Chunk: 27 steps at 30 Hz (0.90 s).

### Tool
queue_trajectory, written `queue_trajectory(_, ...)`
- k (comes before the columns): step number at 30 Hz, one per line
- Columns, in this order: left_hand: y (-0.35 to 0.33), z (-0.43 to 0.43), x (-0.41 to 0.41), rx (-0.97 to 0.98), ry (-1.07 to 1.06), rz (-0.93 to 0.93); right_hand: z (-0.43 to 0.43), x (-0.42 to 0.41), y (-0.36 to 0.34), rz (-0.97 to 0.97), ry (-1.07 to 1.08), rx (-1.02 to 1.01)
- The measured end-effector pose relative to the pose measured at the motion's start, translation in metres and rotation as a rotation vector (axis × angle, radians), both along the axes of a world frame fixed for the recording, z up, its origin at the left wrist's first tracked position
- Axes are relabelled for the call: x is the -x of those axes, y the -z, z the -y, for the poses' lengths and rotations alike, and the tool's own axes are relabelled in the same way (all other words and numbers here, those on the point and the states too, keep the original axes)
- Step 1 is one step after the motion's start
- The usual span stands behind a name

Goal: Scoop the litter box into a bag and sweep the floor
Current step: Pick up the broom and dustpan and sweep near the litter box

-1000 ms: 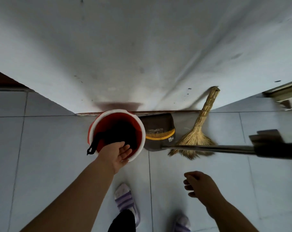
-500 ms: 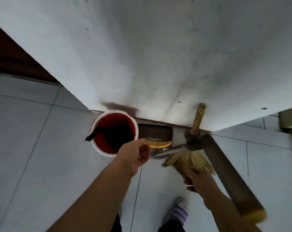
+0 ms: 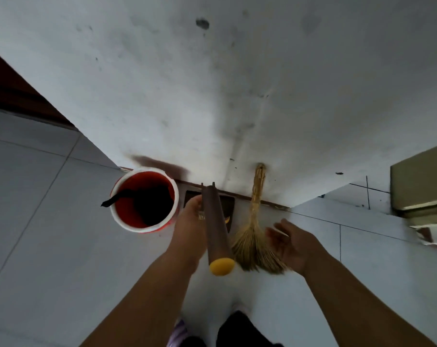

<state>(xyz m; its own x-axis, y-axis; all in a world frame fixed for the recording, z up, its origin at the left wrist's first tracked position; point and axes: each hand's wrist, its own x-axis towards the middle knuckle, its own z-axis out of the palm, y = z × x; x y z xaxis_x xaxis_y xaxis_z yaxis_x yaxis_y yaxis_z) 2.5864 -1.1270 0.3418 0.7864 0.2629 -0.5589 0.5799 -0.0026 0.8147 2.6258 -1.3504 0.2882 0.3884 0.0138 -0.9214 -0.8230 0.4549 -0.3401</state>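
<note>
Fingers point(image 3: 196, 203) of the left hand point(image 3: 188, 222) are curling around the dustpan handle point(image 3: 215, 229) and grasping it low down. Their tips are hiding behind it. The handle is a long brown stick with a yellow cap, and it is pointing up toward the camera. The dustpan point(image 3: 228, 205) is dark and is sitting on the floor point(image 3: 49, 246), right against the bottom of the wall point(image 3: 212, 96).

The right hand point(image 3: 293, 246) is hanging open at 3 o'clock from the handle. Its fingers point(image 3: 278, 226) are spreading out loose and holding nothing. They are blurry, and they are just beside the broom's straw, so it is hard to tell if they are touching it.

The broom point(image 3: 256, 236) is made of yellow straw. It is standing between the handle and the right hand, with its thin top leaning on the wall at 12 o'clock and its bushy end spreading on the floor.

A red bucket point(image 3: 127, 216) with a white rim is sitting at 9 o'clock from the dustpan, near the wall. A black bag point(image 3: 152, 206) is lying inside it, and one black strip is hanging over the rim at 9 o'clock.

A tan box point(image 3: 420, 181) is sitting far off at 3 o'clock. A striped slipper point(image 3: 177, 331) is showing at 6 o'clock, beside dark trouser legs.
</note>
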Motion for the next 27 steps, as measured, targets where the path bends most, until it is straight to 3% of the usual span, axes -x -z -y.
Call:
queue_trajectory(5, 0.007, 0.029, 0.0, -0.033, -0.183, 0.105, -0.007, -0.037, 0.038, -0.048, 0.118, -0.164)
queue_trajectory(9, 0.02, 0.05, -0.004, -0.21, -0.377, 0.032, -0.018, -0.075, 0.06, -0.073, 0.171, -0.21)
queue_trajectory(18, 0.029, 0.077, -0.03, -0.207, -0.638, 0.008, -0.022, -0.147, 0.131, -0.227, 0.224, -0.224)
queue_trajectory(27, 0.041, 0.069, -0.042, -0.257, -0.637, -0.022, -0.04, -0.186, 0.185, -0.249, 0.426, -0.197)
